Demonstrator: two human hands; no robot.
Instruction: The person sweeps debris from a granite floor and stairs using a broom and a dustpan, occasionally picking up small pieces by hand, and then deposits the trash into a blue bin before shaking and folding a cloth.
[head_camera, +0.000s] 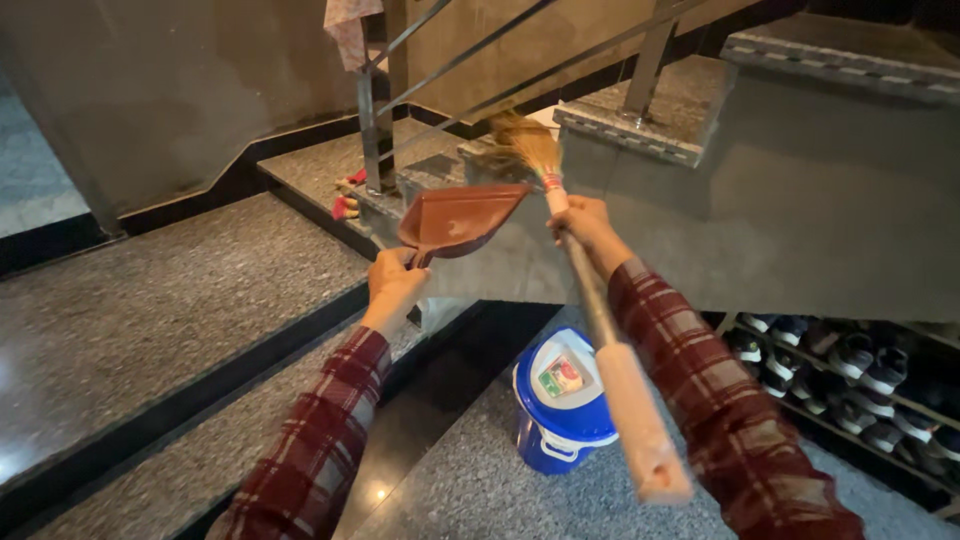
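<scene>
We stand by the metal railing (375, 120): granite steps (150, 300) drop left of it, and open floor with a blue bucket (560, 400) lies below. Our left hand (393, 285) clamps the red dustpan (460, 218) handle just right of the railing post; our right hand (585, 225) wraps the broom (600, 320) stick, bristles touching the pan's edge.

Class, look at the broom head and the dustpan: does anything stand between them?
Nothing visible does. The broom head, held by the right hand, sits just above the rear edge of the dustpan, which the left hand holds.
</scene>
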